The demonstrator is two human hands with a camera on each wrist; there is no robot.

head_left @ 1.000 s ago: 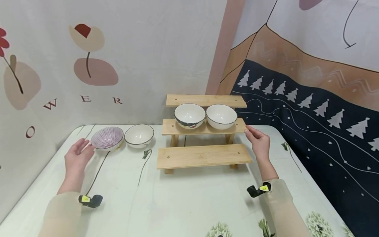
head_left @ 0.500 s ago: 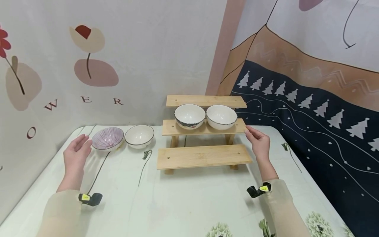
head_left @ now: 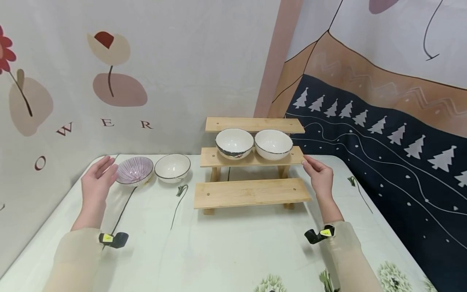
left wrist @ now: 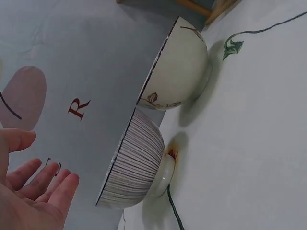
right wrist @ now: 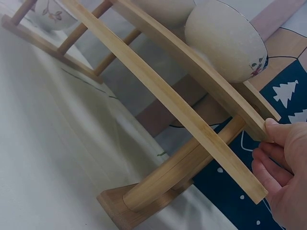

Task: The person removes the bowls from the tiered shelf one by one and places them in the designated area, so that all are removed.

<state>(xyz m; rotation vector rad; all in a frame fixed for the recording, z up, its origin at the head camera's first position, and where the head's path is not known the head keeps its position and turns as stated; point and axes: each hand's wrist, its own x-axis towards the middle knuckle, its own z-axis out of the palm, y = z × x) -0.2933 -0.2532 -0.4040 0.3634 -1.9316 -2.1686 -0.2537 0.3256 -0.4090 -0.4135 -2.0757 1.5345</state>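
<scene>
A purple striped bowl (head_left: 134, 170) (left wrist: 136, 165) stands on the table at the left, with a white bowl (head_left: 172, 166) (left wrist: 178, 72) beside it. My left hand (head_left: 97, 181) (left wrist: 31, 196) hovers open just left of the striped bowl, fingers straight, apart from it. A three-step wooden rack (head_left: 251, 192) (right wrist: 192, 120) stands mid-table with two white bowls (head_left: 234, 142) (head_left: 273, 143) on its middle step. My right hand (head_left: 318, 174) (right wrist: 283, 167) touches the right end of that middle step with straight fingers.
The table wears a pale cloth with printed plants (head_left: 219, 251). Patterned fabric walls stand close behind and to the right (head_left: 383, 121). The rack's top step (head_left: 254, 124) and bottom step carry nothing.
My left hand has risen and drifted forward, closer to the striped bowl's left side. The right hand stays on the rack's middle step.
</scene>
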